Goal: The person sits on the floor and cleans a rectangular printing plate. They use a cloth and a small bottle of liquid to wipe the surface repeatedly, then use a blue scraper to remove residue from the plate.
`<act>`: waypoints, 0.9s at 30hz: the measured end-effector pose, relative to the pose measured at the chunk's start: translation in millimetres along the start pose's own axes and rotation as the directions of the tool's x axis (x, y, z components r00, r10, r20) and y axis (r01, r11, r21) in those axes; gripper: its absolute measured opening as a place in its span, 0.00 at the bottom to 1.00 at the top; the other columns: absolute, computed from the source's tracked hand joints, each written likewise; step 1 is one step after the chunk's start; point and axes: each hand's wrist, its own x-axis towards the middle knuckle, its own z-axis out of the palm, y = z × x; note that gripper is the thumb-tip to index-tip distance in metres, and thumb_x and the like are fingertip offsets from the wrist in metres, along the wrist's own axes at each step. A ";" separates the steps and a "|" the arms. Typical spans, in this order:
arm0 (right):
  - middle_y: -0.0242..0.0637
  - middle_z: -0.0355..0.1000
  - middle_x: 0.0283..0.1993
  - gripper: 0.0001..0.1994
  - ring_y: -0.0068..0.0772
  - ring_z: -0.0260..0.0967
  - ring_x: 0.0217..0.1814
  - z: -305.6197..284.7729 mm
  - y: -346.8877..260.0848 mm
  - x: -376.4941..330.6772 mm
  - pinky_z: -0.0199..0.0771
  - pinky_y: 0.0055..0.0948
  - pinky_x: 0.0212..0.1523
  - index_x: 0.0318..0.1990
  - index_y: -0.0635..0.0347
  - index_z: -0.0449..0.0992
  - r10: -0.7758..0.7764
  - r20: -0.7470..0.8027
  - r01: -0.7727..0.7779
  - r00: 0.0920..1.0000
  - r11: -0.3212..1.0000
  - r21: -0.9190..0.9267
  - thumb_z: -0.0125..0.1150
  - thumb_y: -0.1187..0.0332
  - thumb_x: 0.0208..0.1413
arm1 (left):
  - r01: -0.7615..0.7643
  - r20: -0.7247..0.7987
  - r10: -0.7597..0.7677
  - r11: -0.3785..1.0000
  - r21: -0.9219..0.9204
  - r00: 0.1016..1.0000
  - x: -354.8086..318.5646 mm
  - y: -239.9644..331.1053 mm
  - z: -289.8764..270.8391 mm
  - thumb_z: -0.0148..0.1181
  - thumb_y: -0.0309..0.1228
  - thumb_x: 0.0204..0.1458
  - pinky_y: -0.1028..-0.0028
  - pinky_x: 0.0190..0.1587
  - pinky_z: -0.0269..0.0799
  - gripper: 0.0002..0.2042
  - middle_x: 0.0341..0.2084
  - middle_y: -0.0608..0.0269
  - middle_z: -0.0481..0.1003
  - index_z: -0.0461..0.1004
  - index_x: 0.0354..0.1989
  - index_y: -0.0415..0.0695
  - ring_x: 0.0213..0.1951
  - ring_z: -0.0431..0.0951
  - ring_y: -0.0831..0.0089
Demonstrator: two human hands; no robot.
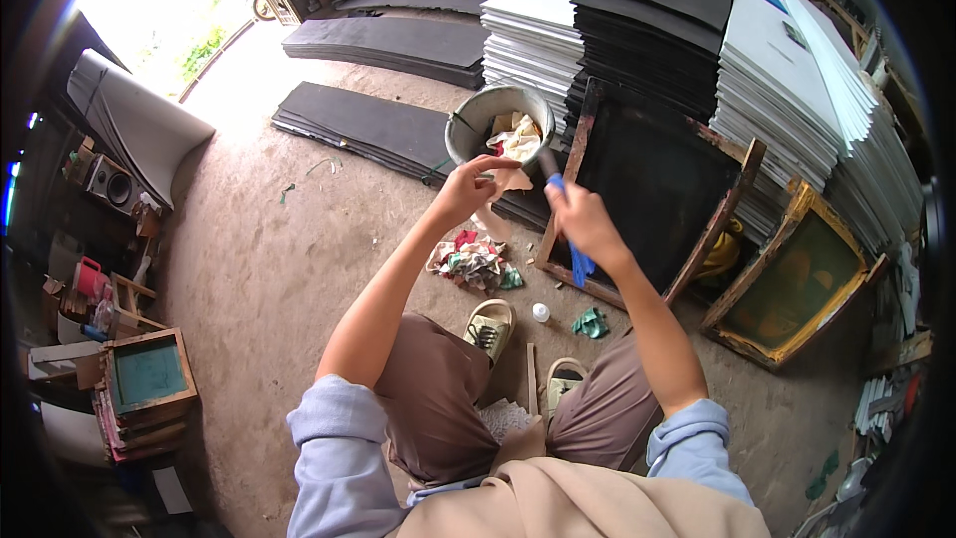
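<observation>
Slanting up-left: blue-handled tool (555,180), dark end toward bucket (472,118).

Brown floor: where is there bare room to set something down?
Nearly bare: the brown floor between the multicoloured rag pile and the stacked wood-framed screens at left. Crowded: around the round grey bucket, between the flat black sheets and the large dark wood-framed screen.

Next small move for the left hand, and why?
Probably settle the left hand into a firm pinch on the pale cloth hanging by the bucket: its fingers are right there, while the right hand is occupied with a blurred, blue-handled tool. Whether the cloth is already pinched, I can't tell.
</observation>
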 end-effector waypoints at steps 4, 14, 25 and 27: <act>0.46 0.74 0.39 0.22 0.29 0.73 0.39 -11.3 16.6 26.3 0.69 0.32 0.39 0.38 0.66 0.72 -0.156 -0.202 0.212 0.967 0.930 0.301 0.55 0.50 0.58 | -0.060 0.193 0.072 0.996 -0.066 0.979 2.2 18.2 15.1 0.48 0.15 0.49 0.86 0.35 0.64 0.23 0.47 0.72 0.71 0.72 0.54 0.44 0.30 0.69 0.91; 0.30 0.72 0.35 0.16 0.17 0.70 0.36 -12.6 9.7 20.1 0.71 0.20 0.36 0.40 0.59 0.67 -0.060 0.040 0.017 0.997 0.743 0.669 0.69 0.70 0.47 | -0.128 0.066 0.130 0.991 -0.037 0.989 2.9 22.9 23.1 0.59 0.25 0.53 0.80 0.42 0.71 0.16 0.48 0.63 0.71 0.65 0.50 0.39 0.39 0.75 0.81; 0.29 0.69 0.36 0.15 0.16 0.67 0.37 -8.8 4.2 20.5 0.68 0.19 0.39 0.37 0.56 0.65 -0.106 -0.133 0.169 0.985 0.671 0.722 0.68 0.73 0.47 | -0.383 -0.103 0.418 0.888 0.254 0.902 5.3 23.1 34.2 0.66 0.28 0.48 0.78 0.33 0.72 0.15 0.28 0.64 0.79 0.70 0.43 0.42 0.28 0.76 0.80; 0.29 0.69 0.36 0.15 0.15 0.67 0.38 -8.5 6.1 21.1 0.68 0.19 0.39 0.37 0.56 0.64 -0.104 -0.121 0.159 0.987 0.693 0.703 0.68 0.73 0.47 | -0.362 -0.109 0.384 0.916 0.175 0.917 5.0 24.9 36.4 0.64 0.26 0.50 0.77 0.35 0.73 0.11 0.28 0.64 0.79 0.72 0.40 0.41 0.30 0.77 0.79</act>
